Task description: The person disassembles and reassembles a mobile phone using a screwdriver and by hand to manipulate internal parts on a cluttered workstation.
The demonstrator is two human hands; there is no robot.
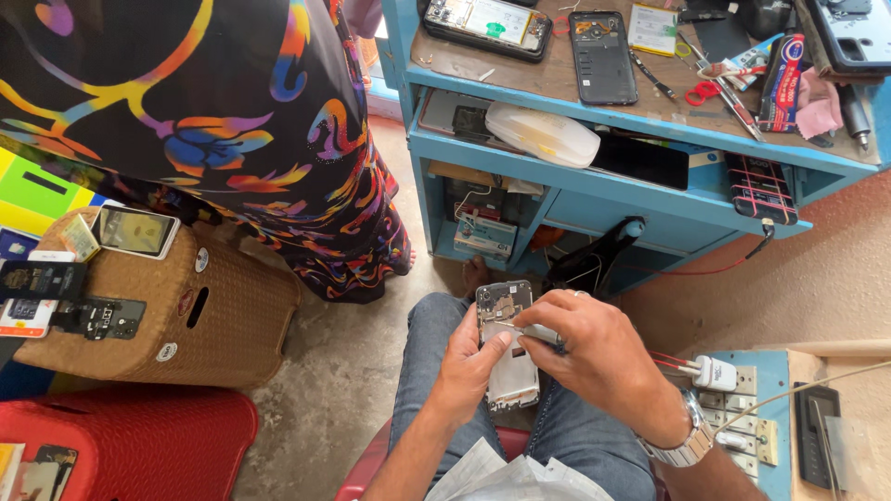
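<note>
Opened smartphone with its back cover off, showing a silver metal frame and exposed grey circuitry near its top, sits above the person's jeans-clad lap. The left hand wraps its fingers around the phone's left edge, thumb pressed on the pale inner panel. The right hand, a metal watch at its wrist, pinches a thin grey tool whose tip lies across the phone's middle. A white charger plug sits in a blue switchboard at the right. Left, a woven brown basket stands on the rough concrete floor. Beyond, a blue wooden workbench carries phone parts and red-handled scissors.
</note>
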